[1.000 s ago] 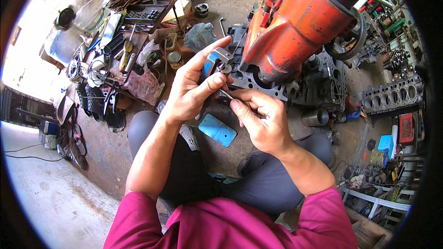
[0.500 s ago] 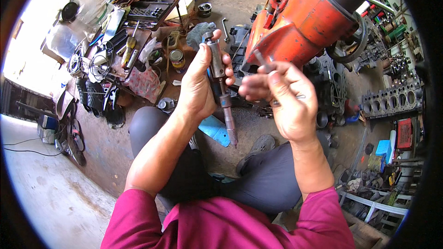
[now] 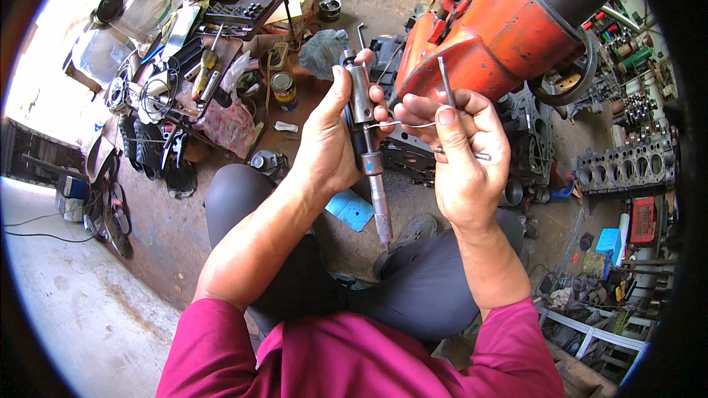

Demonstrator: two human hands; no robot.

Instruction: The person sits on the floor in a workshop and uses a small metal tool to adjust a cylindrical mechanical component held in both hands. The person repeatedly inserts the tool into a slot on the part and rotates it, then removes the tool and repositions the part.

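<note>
My left hand (image 3: pixel 332 136) grips a long grey metal injector-like part (image 3: pixel 367 144) upright, its thin tip pointing down toward my knees. My right hand (image 3: pixel 461 155) pinches a thin metal rod (image 3: pixel 445 81) that stands up between thumb and fingers, with another thin pin (image 3: pixel 479 155) held across the lower fingers. A thin bent wire (image 3: pixel 402 125) runs between the two hands. Both hands are raised in front of a big orange engine housing (image 3: pixel 509 29).
A tin can (image 3: pixel 282 90) and a grey rag (image 3: pixel 328 50) lie on the floor beyond my left hand. An open tool case (image 3: pixel 240 7) and scattered tools sit at upper left. A blue piece (image 3: pixel 350 210) lies by my knee. A grey engine block (image 3: pixel 627 169) stands right.
Both hands have lifted away from the dark engine part. My left hand turned the long metal part upright; my right hand drew out the thin rod and now holds it up.
</note>
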